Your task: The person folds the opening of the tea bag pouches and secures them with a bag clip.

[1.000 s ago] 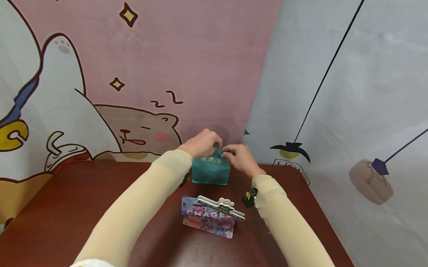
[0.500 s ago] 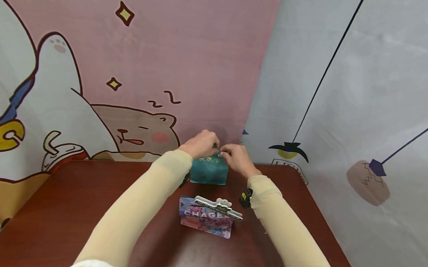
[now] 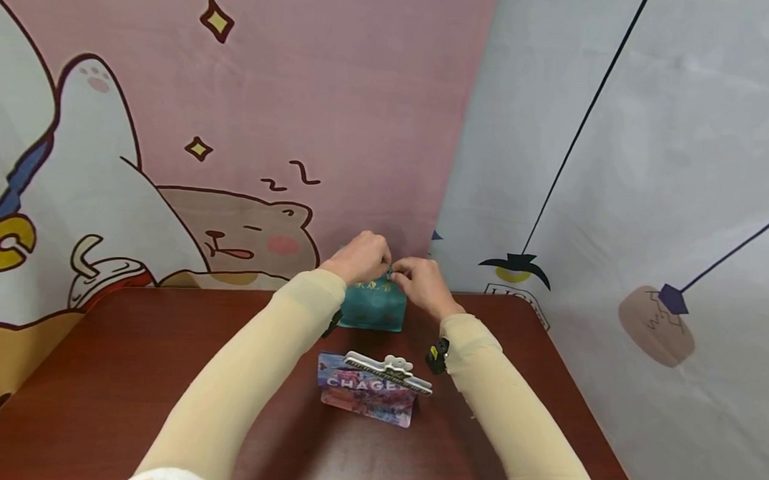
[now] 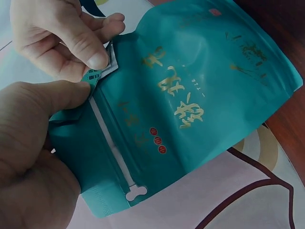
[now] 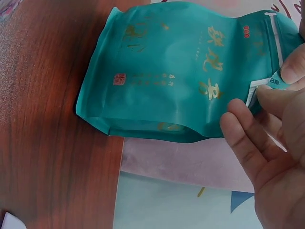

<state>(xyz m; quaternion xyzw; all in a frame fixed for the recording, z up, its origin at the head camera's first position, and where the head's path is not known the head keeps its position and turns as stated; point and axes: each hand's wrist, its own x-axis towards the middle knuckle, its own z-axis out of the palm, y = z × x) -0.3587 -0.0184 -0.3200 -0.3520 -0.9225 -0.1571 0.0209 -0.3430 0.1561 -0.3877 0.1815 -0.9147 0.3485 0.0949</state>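
Observation:
A teal tea pouch (image 3: 375, 307) with gold lettering stands near the table's back edge. Across its upper part runs a narrow pale line with a bone-shaped end, clear in the left wrist view. My left hand (image 3: 361, 258) pinches the top of the pouch, thumb in front. Beside it, my right hand (image 3: 424, 285) pinches a small printed teal tab (image 4: 92, 76) with a whitish, folded piece (image 5: 252, 90) at its edge. The two hands' fingertips almost meet there. Part of the pouch's top is hidden by my hands.
Nearer to me, a colourful packet (image 3: 365, 397) printed "CHAGEE" lies on the dark red-brown table (image 3: 192, 375), with a white clip (image 3: 388, 371) across its top. A cartoon-printed cloth (image 3: 339, 88) hangs right behind the table.
The head view has turned slightly to the right. My hands keep their hold at the pouch's top, and the gap between them looks a little narrower than a second ago.

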